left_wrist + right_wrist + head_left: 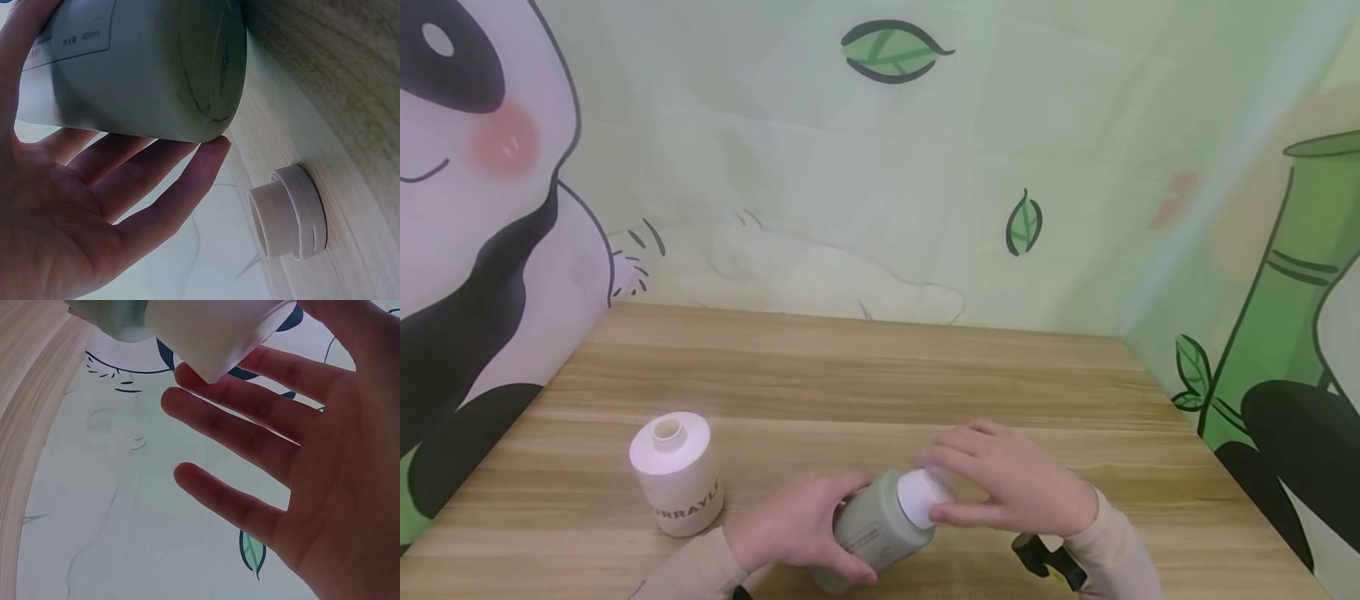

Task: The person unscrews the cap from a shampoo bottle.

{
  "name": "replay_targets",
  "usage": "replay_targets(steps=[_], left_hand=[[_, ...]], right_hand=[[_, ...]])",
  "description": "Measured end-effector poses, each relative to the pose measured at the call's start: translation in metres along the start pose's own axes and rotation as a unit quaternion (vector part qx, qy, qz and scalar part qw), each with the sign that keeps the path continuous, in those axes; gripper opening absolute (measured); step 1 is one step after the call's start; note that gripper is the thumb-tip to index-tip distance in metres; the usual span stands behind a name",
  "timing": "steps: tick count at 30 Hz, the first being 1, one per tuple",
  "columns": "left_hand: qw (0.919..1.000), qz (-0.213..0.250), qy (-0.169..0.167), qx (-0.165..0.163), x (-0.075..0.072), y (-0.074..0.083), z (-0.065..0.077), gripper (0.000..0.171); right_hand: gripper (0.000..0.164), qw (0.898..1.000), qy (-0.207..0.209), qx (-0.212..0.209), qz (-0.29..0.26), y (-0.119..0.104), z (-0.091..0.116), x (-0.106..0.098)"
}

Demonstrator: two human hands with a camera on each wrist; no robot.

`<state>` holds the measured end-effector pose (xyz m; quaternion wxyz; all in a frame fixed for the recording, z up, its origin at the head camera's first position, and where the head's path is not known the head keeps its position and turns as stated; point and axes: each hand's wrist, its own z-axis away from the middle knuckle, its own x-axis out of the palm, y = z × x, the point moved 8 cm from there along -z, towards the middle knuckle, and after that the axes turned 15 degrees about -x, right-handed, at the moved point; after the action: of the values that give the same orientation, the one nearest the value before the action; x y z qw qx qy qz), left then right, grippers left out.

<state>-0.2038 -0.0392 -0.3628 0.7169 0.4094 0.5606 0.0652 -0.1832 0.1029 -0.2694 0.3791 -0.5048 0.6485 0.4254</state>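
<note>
My left hand [801,521] grips a grey-green bottle [876,529] around its body, thumb on the near side. The bottle leans, with its white cap [921,497] up toward the right. Thumb and fingers of my right hand [1000,479] pinch that cap from both sides. In the right wrist view, the other fingers [231,481] stretch out past the white cap [200,334]. The left wrist view shows the bottle's base [212,69] raised off the table, fingers spread under the body. To the left of my left hand, a white bottle [677,475] stands upright with its neck uncovered.
A pale stepped cap-like piece [287,215] stands on the wooden table [850,375], seen in the left wrist view. Printed cloth walls [775,167] with a panda and leaves enclose the table's back and sides. A dark strap mount [1048,562] sits at my right wrist.
</note>
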Motion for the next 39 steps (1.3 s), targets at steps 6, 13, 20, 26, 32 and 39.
replay_targets(steps=[6,13,20,26,32,39], left_hand=[[1.0,0.002,-0.001,0.002,0.001,0.001,0.0,0.072],[0.9999,0.009,0.002,0.007,0.0,0.001,0.001,0.072],[1.0,0.0,0.009,0.0,0.001,0.001,0.002,0.073],[1.0,-0.002,0.003,-0.004,0.003,0.0,0.001,0.076],[0.9999,0.005,-0.005,-0.009,0.004,0.0,0.0,0.075],[0.9997,0.018,-0.015,-0.012,0.002,0.0,0.0,0.073]], right_hand=[[0.036,0.999,0.002,-0.032,-0.019,-0.007,-0.001,-0.003],[0.051,0.999,-0.021,-0.007,-0.029,-0.008,-0.002,-0.001],[0.054,0.996,-0.059,0.052,-0.033,-0.001,0.002,0.01],[0.042,0.999,-0.037,0.016,-0.012,-0.005,-0.001,0.01],[0.045,0.999,-0.017,-0.036,-0.019,-0.012,-0.004,0.004],[0.071,0.997,-0.027,-0.071,-0.027,-0.018,-0.006,0.0]])
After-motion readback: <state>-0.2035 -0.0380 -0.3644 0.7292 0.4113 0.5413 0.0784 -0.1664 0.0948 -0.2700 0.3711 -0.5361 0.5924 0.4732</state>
